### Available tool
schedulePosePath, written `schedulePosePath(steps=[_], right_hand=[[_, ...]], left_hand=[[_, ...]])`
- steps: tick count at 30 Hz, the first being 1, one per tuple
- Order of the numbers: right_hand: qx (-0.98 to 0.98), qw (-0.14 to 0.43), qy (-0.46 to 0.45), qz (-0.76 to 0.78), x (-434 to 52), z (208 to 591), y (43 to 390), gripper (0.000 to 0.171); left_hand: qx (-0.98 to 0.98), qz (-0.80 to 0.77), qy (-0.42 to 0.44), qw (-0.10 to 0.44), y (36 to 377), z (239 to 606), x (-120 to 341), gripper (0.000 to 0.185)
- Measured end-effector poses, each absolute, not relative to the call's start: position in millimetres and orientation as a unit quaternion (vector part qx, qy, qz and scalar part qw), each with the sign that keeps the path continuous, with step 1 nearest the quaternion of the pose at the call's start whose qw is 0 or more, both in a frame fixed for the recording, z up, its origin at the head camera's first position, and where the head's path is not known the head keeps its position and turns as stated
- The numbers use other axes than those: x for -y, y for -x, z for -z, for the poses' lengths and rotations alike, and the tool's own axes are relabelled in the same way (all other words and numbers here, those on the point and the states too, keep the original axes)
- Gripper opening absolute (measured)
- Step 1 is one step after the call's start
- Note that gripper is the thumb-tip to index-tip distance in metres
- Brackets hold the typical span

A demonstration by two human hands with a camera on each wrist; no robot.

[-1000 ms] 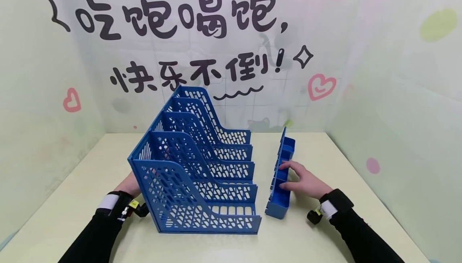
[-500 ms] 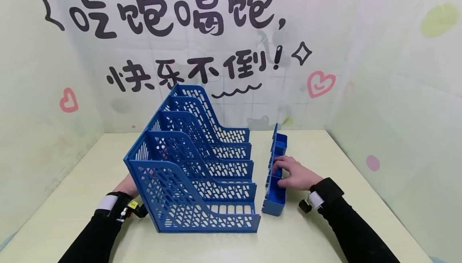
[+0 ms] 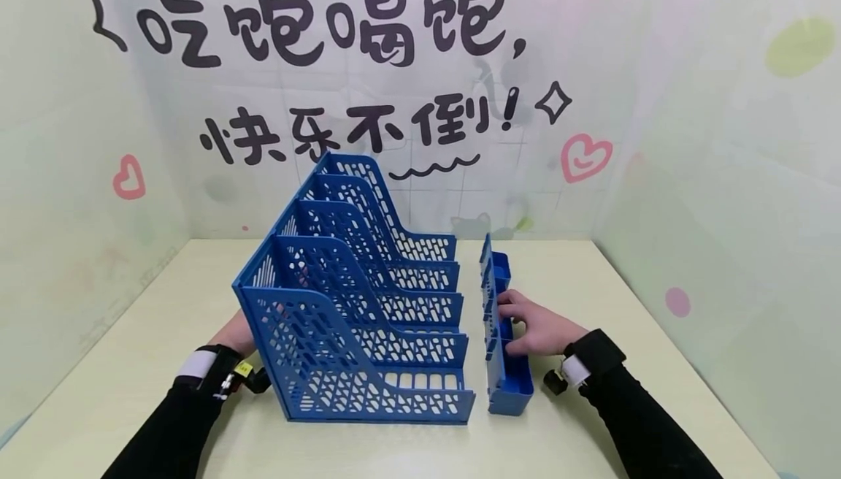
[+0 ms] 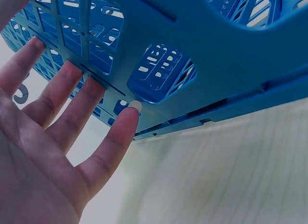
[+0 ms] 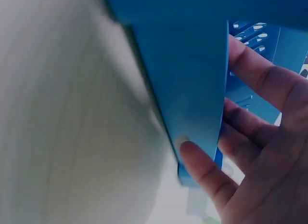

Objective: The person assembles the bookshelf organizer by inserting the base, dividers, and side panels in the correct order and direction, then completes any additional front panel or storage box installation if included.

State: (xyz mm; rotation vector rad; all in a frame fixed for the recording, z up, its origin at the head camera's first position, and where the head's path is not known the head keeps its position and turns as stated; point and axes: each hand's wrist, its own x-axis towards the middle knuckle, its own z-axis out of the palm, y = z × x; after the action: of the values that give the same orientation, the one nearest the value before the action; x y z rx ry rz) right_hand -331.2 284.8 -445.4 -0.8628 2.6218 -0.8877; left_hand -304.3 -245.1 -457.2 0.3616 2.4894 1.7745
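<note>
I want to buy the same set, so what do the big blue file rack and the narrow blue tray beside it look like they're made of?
File rack: apparently moulded plastic, uniform blue, slightly glossy, with perforated lattice walls and crisp slots. Narrow tray: the same-looking plastic, but solid-walled and smooth, with thin partitions; the right hand grips its wall. The exact plastic cannot be told.

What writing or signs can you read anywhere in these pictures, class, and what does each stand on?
"吃饱喝饱," in large dark characters on the back wall.
"快乐不倒!" on the line below, on the same wall.
Yellow tag at the left wrist: its print is too small to read.
The blue file rack and the blue divided tray show no readable text.
</note>
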Motion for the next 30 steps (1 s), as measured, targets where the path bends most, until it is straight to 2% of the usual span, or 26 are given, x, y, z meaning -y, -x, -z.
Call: schedulePosePath(steps=[4,8,14,20,25,28,29,30], right_hand=[[-0.880,0.106,0.318,0.336,-290.1,441.4,330.2,0.054],[-0.868,0.078,0.336,0.357,-290.8,423.4,332.2,0.049],[-0.869,0.041,0.337,0.361,-284.8,395.1,336.2,0.045],[-0.871,0.048,0.342,0.349,-274.4,387.2,335.0,0.045],[-0.863,0.052,0.355,0.354,-267.8,388.4,333.8,0.048],[-0.864,0.058,0.356,0.353,-265.6,389.8,332.8,0.048],[-0.864,0.059,0.355,0.352,-265.3,390.2,332.5,0.048],[-0.865,0.060,0.353,0.352,-264.9,390.6,331.9,0.048]], left_hand=[[-0.818,-0.563,-0.116,0.033,307.0,457.2,243.5,0.023],[-0.812,-0.569,-0.128,0.023,307.0,457.6,244.2,0.018],[-0.814,-0.569,-0.119,0.021,303.7,457.7,243.8,0.032],[-0.815,-0.568,-0.113,0.029,305.2,455.9,246.3,0.033],[-0.818,-0.561,-0.118,0.039,300.0,448.7,244.5,0.044],[-0.807,-0.578,-0.122,0.009,275.3,421.6,220.9,0.029],[-0.780,-0.596,-0.189,-0.022,284.8,409.6,182.5,0.024],[-0.769,-0.607,-0.200,-0.034,279.6,404.7,176.4,0.019]])
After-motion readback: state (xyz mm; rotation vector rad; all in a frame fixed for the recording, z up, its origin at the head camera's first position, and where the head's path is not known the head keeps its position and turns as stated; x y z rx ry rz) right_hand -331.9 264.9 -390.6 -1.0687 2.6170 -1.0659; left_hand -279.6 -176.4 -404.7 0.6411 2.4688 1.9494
